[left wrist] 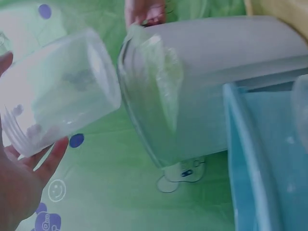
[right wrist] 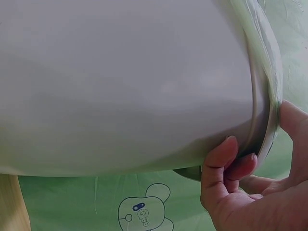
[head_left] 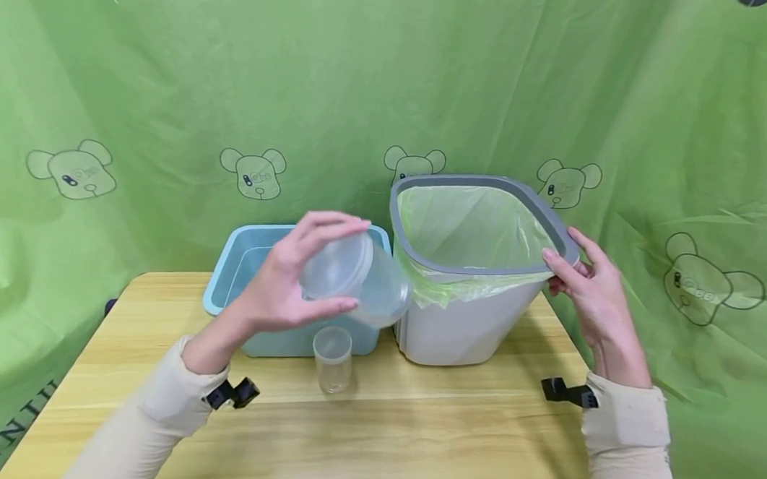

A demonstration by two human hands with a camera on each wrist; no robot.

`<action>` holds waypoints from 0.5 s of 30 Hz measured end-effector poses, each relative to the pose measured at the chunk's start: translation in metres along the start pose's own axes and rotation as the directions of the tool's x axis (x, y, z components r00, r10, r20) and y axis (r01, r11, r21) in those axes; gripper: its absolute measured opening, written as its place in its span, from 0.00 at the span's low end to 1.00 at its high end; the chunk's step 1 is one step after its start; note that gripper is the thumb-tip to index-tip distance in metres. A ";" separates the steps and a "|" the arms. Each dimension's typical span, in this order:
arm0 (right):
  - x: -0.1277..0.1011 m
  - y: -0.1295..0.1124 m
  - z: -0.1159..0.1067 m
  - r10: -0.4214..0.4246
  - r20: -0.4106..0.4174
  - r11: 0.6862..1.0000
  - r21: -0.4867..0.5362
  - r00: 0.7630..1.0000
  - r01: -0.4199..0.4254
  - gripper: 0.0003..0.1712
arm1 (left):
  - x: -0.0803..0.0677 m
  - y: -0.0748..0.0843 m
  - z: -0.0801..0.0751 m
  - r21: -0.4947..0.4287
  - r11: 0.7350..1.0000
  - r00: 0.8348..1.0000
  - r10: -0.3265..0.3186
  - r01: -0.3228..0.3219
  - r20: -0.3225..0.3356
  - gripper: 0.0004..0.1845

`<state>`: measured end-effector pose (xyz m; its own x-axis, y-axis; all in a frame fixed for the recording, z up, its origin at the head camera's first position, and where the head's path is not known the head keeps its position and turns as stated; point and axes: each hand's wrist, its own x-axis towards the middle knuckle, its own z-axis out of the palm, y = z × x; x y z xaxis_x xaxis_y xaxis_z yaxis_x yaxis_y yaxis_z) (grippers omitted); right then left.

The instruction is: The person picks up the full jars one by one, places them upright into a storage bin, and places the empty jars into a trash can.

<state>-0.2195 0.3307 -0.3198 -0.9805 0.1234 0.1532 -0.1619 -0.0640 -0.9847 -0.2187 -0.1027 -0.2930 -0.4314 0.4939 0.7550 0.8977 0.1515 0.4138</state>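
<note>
While the left hand (head_left: 284, 281) is widely curved around a tilted clear jar (head_left: 384, 286), the rim (head_left: 492, 269) of the bin (head_left: 446, 337) is pinched by the right hand (head_left: 592, 294). The jar is held just beside the bin (contact cannot be confirmed), near the blue basin (head_left: 280, 342). Positioning seems the present step; next, careful lifting above the rim may be required.

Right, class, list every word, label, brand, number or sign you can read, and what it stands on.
"NN": on the cloth, lower left; letters beside it unclear.
Lettering on the bear prints: too small to read surely.
Jar, bin, tub, cup: no text visible.
</note>
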 end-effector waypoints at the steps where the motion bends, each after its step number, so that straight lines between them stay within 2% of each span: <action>1: 0.000 0.000 0.000 0.004 -0.002 1.000 0.002 1.000 -0.004 0.54 | 0.005 0.000 -0.001 -0.001 1.000 0.999 -0.002 0.002 -0.033 0.43; 5: 0.000 0.001 0.000 0.008 -0.008 1.000 0.008 1.000 -0.008 0.54 | 0.023 -0.004 -0.003 0.032 0.999 0.989 -0.034 0.039 -0.144 0.44; 8: 0.002 0.001 0.000 0.000 -0.006 1.000 0.012 1.000 0.001 0.53 | 0.036 -0.010 -0.001 0.059 0.996 0.979 -0.054 0.067 -0.198 0.42; 15: 0.002 0.001 0.000 0.001 -0.003 1.000 0.017 1.000 -0.001 0.53 | 0.065 -0.024 0.013 0.060 0.991 0.969 -0.104 0.120 -0.226 0.42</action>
<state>-0.2216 0.3310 -0.3208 -0.9803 0.1266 0.1518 -0.1628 -0.0812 -0.9833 -0.2673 -0.0636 -0.2609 -0.5311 0.2692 0.8034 0.8433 0.2605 0.4701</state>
